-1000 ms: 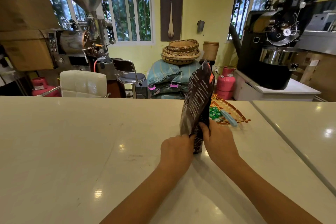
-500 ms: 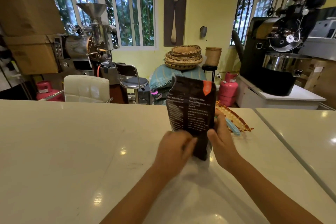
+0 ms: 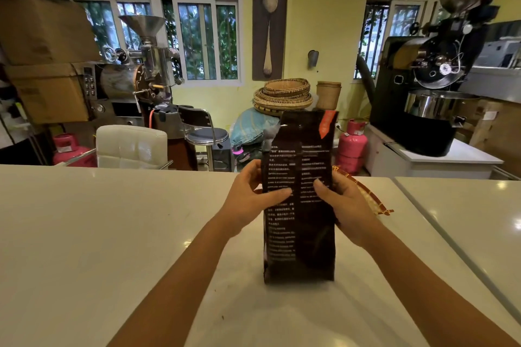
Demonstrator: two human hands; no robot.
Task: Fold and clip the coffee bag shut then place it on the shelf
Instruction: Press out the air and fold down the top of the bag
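Note:
A tall dark brown coffee bag (image 3: pixel 300 245) with white print and an orange tag at its top right stands upright on the white counter (image 3: pixel 112 234), its printed back facing me. My left hand (image 3: pixel 251 197) grips the bag's left edge around mid-height, thumb across the print. My right hand (image 3: pixel 342 201) grips the right edge at the same height. The bag's top is unfolded and its upper left corner looks torn. No clip is visible; the bag and my right hand hide the spot behind them.
A woven tray (image 3: pixel 366 194) lies on the counter just behind my right hand. A seam (image 3: pixel 451 248) splits the counter from a second slab on the right. Beyond the counter stand a white chair (image 3: pixel 131 146), two coffee roasters (image 3: pixel 135 79), pink gas cylinders (image 3: pixel 352 145) and stacked baskets (image 3: pixel 283 96).
The bag turned from edge-on to its flat back facing me and came closer on the counter. Both hands slid from its base up to mid-height on its sides.

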